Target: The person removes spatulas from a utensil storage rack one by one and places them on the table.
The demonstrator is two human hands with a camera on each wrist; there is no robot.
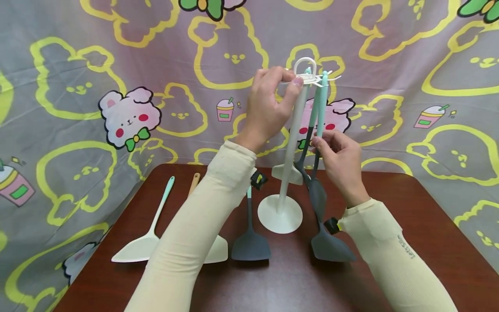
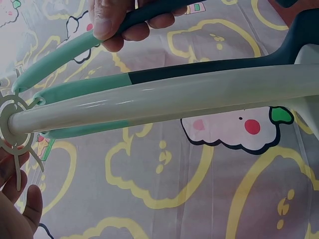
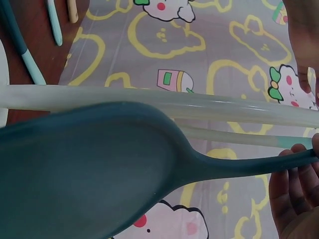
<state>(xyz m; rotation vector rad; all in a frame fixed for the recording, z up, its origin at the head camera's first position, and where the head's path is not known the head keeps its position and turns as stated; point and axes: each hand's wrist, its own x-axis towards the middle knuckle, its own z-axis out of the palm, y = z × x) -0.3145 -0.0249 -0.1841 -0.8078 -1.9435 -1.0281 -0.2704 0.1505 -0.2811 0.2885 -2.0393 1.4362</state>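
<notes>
My left hand (image 1: 270,102) pinches the hooked top of a white utensil stand (image 1: 295,130); in the left wrist view its fingers are beside the hook ring (image 2: 25,144). My right hand (image 1: 341,156) pinches the handle of a dark spoon (image 1: 317,197), where mint meets dark. The spoon hangs down, its mint top end at a hook; whether it is hooked cannot be told. Its broad head (image 3: 94,164) fills much of the right wrist view. Behind it, another dark utensil with a mint handle (image 2: 84,88) and a pale-headed turner (image 1: 286,173) hang from the stand.
On the brown table (image 1: 288,277) lie a white turner (image 1: 142,247), a cream turner with a wooden handle (image 1: 218,251) partly behind my left sleeve, and a dark turner (image 1: 251,247). Another dark turner (image 1: 329,248) is below the spoon. A patterned curtain (image 1: 175,65) stands behind.
</notes>
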